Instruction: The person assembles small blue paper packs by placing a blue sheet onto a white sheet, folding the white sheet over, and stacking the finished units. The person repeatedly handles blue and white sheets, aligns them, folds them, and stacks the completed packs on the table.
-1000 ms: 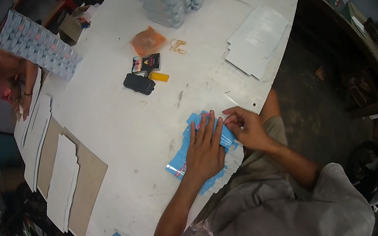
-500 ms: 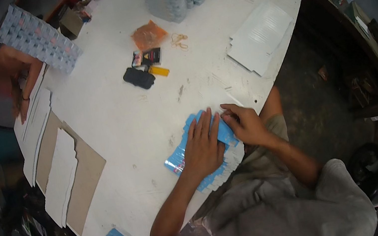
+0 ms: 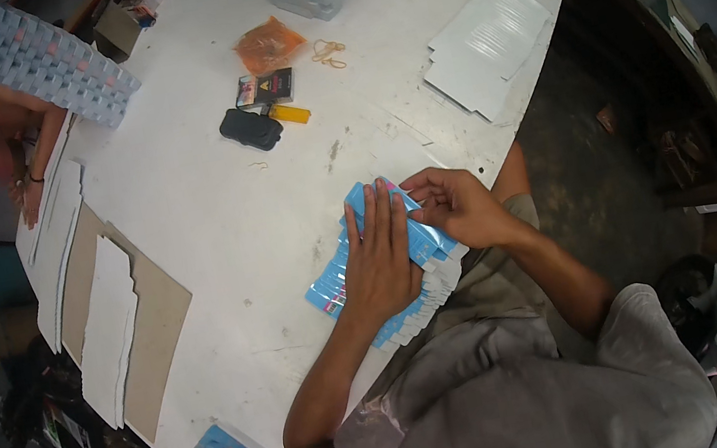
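The fanned blue cards (image 3: 329, 291) lie on the white surface (image 3: 222, 238), under the left hand (image 3: 380, 268) and just left of the right hand (image 3: 459, 206). The left hand is flat, fingers long and slightly parted, its palm and fingertips resting on the overlapping cards without gripping them. The right hand is half curled at the fan's right edge; its thumb and fingertips come close together there, though whether they pinch a card is too small to tell.

Each card looks light and thin, stiff enough to stay flat yet ready to bend or crease. The sheen on the printed faces suggests a slick finish, so the layers would probably slide over one another unless pressed from above. The white tabs (image 3: 436, 295), below and to the right of the left hand, look easiest to bend. A broad, flat palm suits the middle of the fan, while a light fingertip pinch on the exposed edge beside the right hand should separate one card without creasing it.
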`<action>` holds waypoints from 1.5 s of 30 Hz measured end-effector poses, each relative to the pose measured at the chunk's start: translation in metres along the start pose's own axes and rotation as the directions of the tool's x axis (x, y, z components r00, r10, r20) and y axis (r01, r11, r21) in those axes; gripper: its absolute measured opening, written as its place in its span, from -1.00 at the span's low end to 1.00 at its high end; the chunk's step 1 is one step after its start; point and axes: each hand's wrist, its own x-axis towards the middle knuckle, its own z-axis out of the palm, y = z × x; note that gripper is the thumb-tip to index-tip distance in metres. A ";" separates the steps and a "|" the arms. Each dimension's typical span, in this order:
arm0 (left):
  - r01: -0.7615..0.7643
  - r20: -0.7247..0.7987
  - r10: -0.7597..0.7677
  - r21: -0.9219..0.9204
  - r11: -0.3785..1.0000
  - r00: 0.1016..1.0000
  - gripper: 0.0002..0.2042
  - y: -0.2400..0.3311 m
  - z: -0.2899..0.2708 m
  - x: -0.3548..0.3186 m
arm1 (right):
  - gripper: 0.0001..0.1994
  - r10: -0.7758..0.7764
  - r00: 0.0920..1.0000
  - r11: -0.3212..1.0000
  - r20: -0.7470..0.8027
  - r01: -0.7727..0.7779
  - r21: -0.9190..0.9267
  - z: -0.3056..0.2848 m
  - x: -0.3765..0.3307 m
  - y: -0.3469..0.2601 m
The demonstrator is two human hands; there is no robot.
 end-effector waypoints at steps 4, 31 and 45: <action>-0.078 0.001 0.078 0.062 0.995 0.997 -0.16 -0.002 0.001 -0.003 | -0.64 0.006 0.998 0.982 0.056 -0.017 0.186 -0.002 0.003 0.007; -0.034 0.157 0.035 -0.008 0.999 0.987 -0.33 -0.003 -0.004 -0.004 | -0.41 -0.512 0.840 0.617 -0.183 0.211 -0.758 -0.016 -0.010 0.045; -0.033 0.120 0.004 0.240 0.970 0.993 -0.39 0.014 -0.008 0.001 | -0.74 -0.376 0.914 0.767 -0.151 0.215 -0.604 0.008 -0.012 0.027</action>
